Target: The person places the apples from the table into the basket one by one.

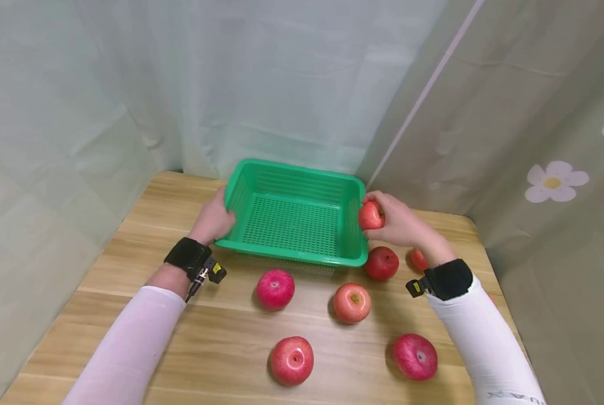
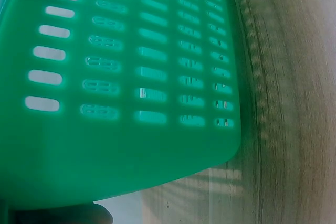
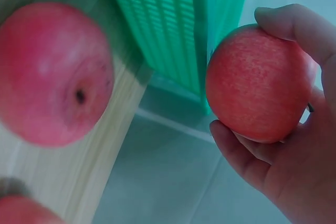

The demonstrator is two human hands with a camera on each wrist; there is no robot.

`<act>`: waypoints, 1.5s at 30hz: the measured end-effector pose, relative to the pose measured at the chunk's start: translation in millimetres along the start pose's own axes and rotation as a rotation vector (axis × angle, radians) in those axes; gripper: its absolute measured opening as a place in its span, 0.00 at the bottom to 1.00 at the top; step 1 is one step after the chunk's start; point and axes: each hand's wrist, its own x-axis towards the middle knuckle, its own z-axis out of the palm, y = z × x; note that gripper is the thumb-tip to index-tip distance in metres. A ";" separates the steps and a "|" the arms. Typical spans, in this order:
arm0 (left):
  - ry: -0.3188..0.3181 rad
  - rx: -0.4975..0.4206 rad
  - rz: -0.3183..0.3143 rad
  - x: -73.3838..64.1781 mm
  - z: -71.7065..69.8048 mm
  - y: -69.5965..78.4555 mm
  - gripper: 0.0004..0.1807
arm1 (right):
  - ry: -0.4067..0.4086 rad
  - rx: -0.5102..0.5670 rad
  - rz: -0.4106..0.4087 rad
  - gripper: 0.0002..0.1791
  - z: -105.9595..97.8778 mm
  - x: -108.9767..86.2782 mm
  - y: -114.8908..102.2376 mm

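Note:
A green plastic basket [image 1: 292,257] stands at the back of the wooden table, with only its slotted bottom visible inside. My left hand [image 1: 215,218] grips the basket's left rim; in the left wrist view the slotted wall [image 2: 121,150] fills most of the picture. My right hand [image 1: 398,222] holds a red apple [image 1: 370,216] at the basket's right rim. Thumb and fingers wrap round this apple [image 3: 257,85] in the right wrist view, close beside the basket's edge. Just below that hand, a dark red apple [image 1: 381,263] sits by the basket's front right corner.
Several more apples lie in front of the basket: a pink-red one [image 1: 275,289], a paler one [image 1: 351,303], one near the front [image 1: 292,361] and one at right [image 1: 415,356]. Another apple [image 1: 418,259] is partly hidden by the right wrist. Curtains [image 1: 302,79] hang behind the table.

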 end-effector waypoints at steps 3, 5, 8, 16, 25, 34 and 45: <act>0.002 0.008 0.007 -0.8 0.5 -0.2 0.41 | 0.002 -0.006 -0.021 0.36 3.3 10.0 -2.2; 0.004 0.010 0.007 -1.7 0.6 0.0 0.41 | 0.007 -0.004 -0.036 0.36 5.1 15.4 -3.7; 0.013 0.019 0.018 -2.5 0.4 0.3 0.40 | 0.006 0.007 -0.044 0.36 7.2 21.3 -6.5; 0.023 0.044 0.038 -4.5 0.7 0.6 0.40 | 0.001 0.023 -0.069 0.36 13.2 34.7 -11.7; 0.011 0.037 0.018 -6.0 1.4 2.7 0.41 | 0.000 0.011 -0.105 0.34 22.2 51.9 -11.8; 0.015 0.047 0.029 -9.4 2.6 3.4 0.41 | -0.033 -0.026 -0.062 0.36 35.9 62.7 -8.3; 0.020 0.053 0.046 -9.0 4.0 2.9 0.40 | -0.043 -0.134 -0.132 0.37 47.1 69.7 6.8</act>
